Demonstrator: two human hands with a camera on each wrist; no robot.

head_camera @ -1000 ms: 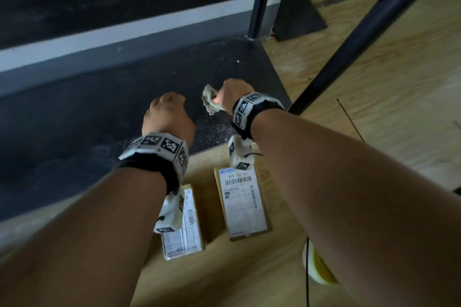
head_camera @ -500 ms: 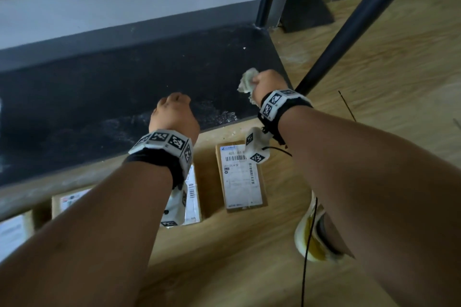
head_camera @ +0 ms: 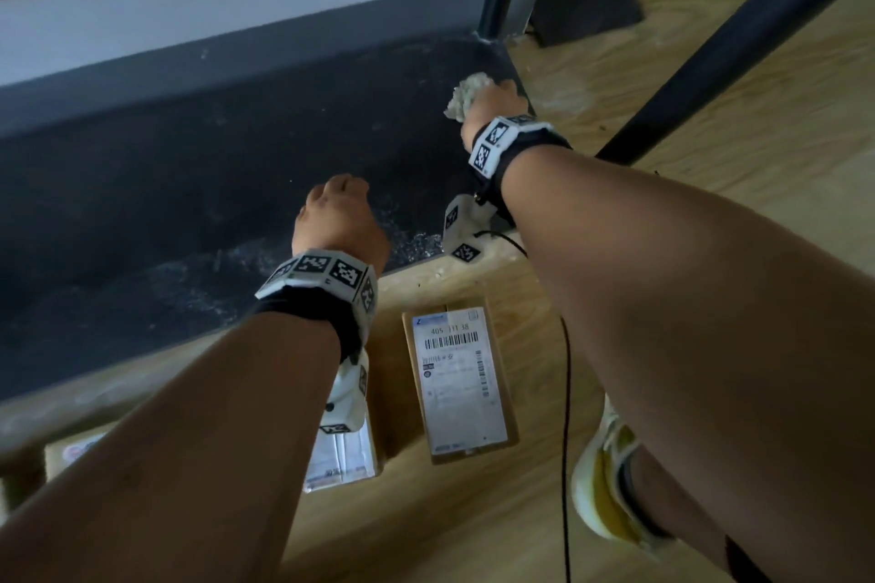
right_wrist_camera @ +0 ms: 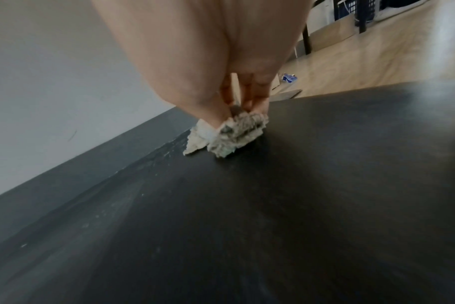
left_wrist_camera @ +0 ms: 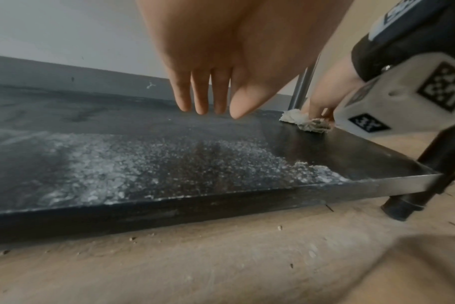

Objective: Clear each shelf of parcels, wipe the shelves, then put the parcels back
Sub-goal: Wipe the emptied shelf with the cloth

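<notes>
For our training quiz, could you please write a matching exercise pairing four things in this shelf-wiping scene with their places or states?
Things:
1. crumpled grey-white wiping cloth
2. brown cardboard parcel with white label
3. left hand
4. whitish dusty patch

Places or states:
A. lying on the wooden floor
B. on the shelf's front part
C. gripped by the right hand
D. holding nothing

Pairs: 1-C, 2-A, 3-D, 4-B

Black shelf [head_camera: 189, 185], off-white (grayish?) rag [head_camera: 466, 97]

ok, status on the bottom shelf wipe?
Right hand grips wad of paper, pressed on shelf at far right corner. Left hand open, idle above shelf. Parcels on floor. Whitish residue along front edge.
</notes>
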